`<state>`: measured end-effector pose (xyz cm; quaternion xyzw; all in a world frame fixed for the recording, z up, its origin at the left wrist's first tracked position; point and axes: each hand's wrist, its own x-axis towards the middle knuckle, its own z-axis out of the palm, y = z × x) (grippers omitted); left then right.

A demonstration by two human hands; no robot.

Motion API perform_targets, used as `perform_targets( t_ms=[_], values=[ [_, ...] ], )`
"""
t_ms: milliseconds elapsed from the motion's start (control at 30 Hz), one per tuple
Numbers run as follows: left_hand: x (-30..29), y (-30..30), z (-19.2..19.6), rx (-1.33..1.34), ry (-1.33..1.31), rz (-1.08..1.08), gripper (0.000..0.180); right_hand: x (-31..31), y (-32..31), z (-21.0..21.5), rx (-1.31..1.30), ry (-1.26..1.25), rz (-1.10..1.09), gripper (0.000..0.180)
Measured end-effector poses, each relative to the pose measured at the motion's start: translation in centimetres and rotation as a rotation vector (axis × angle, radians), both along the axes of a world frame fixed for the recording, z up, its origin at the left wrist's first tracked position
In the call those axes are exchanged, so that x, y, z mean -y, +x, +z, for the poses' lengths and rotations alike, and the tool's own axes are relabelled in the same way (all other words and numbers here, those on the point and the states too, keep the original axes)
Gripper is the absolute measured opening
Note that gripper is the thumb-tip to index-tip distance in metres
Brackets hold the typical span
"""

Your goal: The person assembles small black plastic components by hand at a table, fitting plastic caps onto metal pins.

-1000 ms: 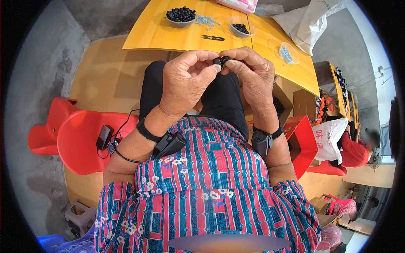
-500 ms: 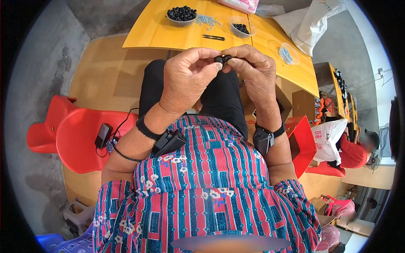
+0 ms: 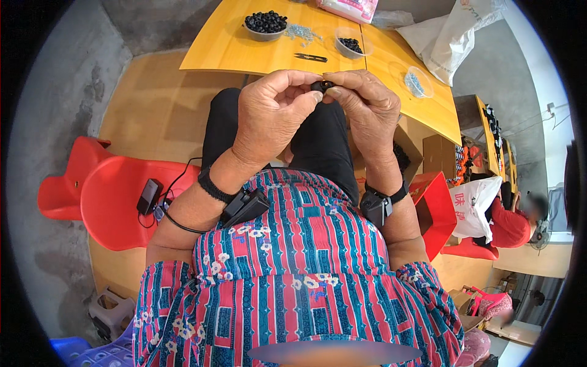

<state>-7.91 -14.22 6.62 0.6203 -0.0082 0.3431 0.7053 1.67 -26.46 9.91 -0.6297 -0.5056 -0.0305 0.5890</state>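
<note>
Above my lap, just off the table's near edge, my two hands meet fingertip to fingertip. My left hand [image 3: 275, 110] pinches a small round black part [image 3: 319, 87] between thumb and forefinger. Thumb and fingers of my right hand [image 3: 372, 107] close on the other side of this part, where a small dark gap or hole shows. What kind of part it is, and whether it is one piece or two, I cannot tell. Beyond the hands, a black pair of thread snips [image 3: 310, 57] lies on the yellow table [image 3: 244, 55].
On the table stand a bowl of black pieces [image 3: 265, 24], a smaller tub of black pieces [image 3: 350, 46] and a clear dish of pale blue bits [image 3: 416, 84]. Loose bluish bits [image 3: 302, 33] lie between. Red chairs [image 3: 125, 202] are left; a red box [image 3: 437, 211] and a person [image 3: 512, 226] are right.
My right hand has turned slightly and drawn its fingertips closer to the left. The black pieces, apart-looking before, now appear as one compact shape.
</note>
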Motion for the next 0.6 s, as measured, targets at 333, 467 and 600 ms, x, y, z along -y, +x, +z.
perform_targets(
  t_ms=[333, 467, 600],
  values=[
    [-0.05, 0.15, -0.31, 0.03, -0.028, 0.054, 0.018, -0.06, -0.87, 0.43, 0.338, -0.055, -0.196, 0.017],
    [0.08, 0.28, -0.52, 0.049, -0.068, 0.046, 0.019, -0.21, -0.98, 0.09, 0.497, -0.067, -0.299, 0.018],
    [0.04, 0.33, -0.68, 0.075, -0.08, 0.031, 0.018, -0.43, -0.66, -0.51, 0.47, -0.011, -0.302, 0.021]
  ],
)
